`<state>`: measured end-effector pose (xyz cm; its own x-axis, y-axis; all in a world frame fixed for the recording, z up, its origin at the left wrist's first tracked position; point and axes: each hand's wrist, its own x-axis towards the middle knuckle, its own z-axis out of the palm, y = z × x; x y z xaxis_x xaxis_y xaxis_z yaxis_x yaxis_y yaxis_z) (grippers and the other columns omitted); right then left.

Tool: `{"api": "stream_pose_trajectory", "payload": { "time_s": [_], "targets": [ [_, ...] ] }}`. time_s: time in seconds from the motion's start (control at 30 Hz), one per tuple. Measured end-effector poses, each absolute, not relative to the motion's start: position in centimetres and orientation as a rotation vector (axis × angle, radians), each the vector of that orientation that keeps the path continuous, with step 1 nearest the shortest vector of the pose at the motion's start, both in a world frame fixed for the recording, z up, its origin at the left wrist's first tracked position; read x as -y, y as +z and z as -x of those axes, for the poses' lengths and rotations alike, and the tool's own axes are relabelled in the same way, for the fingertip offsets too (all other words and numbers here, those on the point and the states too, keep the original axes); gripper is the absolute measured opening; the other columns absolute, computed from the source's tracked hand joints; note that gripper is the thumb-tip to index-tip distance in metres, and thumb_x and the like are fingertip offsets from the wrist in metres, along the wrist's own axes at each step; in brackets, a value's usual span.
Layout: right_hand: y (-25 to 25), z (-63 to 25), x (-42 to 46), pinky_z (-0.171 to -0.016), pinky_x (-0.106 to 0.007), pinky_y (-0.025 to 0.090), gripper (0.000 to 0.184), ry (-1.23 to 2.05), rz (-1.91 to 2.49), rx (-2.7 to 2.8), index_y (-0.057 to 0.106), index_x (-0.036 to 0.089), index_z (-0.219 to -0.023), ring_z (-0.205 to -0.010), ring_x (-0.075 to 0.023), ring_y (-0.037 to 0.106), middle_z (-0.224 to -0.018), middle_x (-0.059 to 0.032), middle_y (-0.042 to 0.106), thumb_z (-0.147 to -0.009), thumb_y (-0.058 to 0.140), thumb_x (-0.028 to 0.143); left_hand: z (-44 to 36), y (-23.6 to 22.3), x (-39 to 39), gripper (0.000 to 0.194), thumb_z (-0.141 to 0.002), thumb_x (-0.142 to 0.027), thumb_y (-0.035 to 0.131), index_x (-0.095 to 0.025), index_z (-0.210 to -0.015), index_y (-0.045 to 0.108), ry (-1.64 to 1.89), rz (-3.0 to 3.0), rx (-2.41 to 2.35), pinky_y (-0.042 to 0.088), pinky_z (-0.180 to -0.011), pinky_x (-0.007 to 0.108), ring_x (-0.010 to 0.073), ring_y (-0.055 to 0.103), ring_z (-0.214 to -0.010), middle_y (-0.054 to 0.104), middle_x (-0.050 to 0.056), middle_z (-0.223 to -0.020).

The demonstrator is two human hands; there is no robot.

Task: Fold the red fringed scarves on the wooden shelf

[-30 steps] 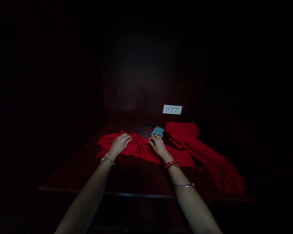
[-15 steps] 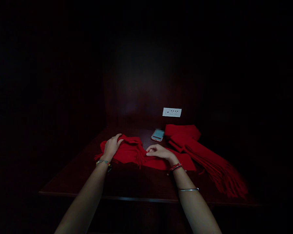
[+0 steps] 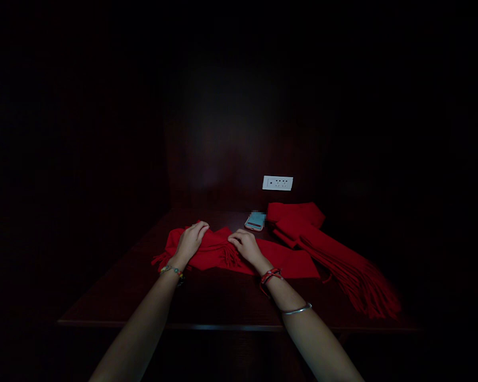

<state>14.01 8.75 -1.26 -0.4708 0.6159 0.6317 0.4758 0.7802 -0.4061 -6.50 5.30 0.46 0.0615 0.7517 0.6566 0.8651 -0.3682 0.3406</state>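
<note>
A red fringed scarf (image 3: 290, 261) lies bunched and partly folded on a dark wooden table (image 3: 223, 302). My left hand (image 3: 191, 241) rests on its left part with the fingers curled over a fold of the cloth. My right hand (image 3: 245, 245) lies on the middle of the scarf beside the fringe, its fingers bent down onto the fabric. Both wrists wear bracelets.
A second red fringed scarf (image 3: 326, 252) stretches from the back right toward the table's right front. A light blue phone (image 3: 255, 221) lies behind my right hand. A white socket plate (image 3: 278, 183) sits on the dark back wall. The surroundings are very dark.
My right hand has moved left and slightly forward over the scarf's middle. My left hand has shifted a little right, and the cloth's left part is now bunched higher between the hands.
</note>
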Motion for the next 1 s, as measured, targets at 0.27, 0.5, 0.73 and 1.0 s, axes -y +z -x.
{"api": "stream_pose_trajectory", "payload": {
  "time_s": [0.27,0.5,0.73,1.0],
  "targets": [
    [-1.2,-13.6,-8.5,-0.075,-0.025,0.041,0.018,0.1,0.768,2.192,0.064,0.019,-0.091,-0.08,-0.0145,0.053,-0.086,-0.0049,0.058,-0.081,0.049,0.018,6.1,0.2,-5.5,0.025,-0.089,-0.03,0.032,-0.02,-0.093,0.055,-1.221,2.274,1.553,0.04,-0.08,0.026,0.0157,0.056,-0.087,0.062,0.003,-0.093],
    [-1.0,-13.7,-9.2,-0.065,-0.023,0.04,0.011,0.386,0.722,1.914,0.064,0.018,-0.072,-0.069,-0.0129,0.052,-0.073,-0.0018,0.057,-0.076,0.054,0.018,4.6,0.9,-4.2,0.025,-0.086,-0.032,0.04,-0.019,-0.102,0.053,-1.191,2.123,1.473,0.037,-0.083,0.033,0.019,0.051,-0.093,0.056,0.006,-0.098],
    [0.0,-14.3,-9.3,-0.065,-0.026,0.037,0.013,0.682,0.599,1.827,0.061,0.018,-0.065,-0.067,-0.0135,0.05,-0.068,-0.0007,0.055,-0.072,0.057,0.027,1.6,1.4,-3.4,0.018,-0.083,-0.025,0.044,-0.018,-0.096,0.054,-1.024,2.246,1.332,0.034,-0.082,0.032,0.0175,0.05,-0.091,0.056,0.005,-0.095],
    [1.0,-14.2,-8.0,-0.054,-0.022,0.031,0.018,1.127,0.539,1.711,0.054,0.017,-0.063,-0.053,-0.0091,0.042,-0.056,0.0048,0.049,-0.066,0.059,0.034,3.3,1.5,-3.7,0.024,-0.078,-0.013,0.04,-0.018,-0.099,0.051,-1.066,2.111,1.422,0.03,-0.086,0.035,0.019,0.05,-0.094,0.057,0.005,-0.099]
  ]
}}
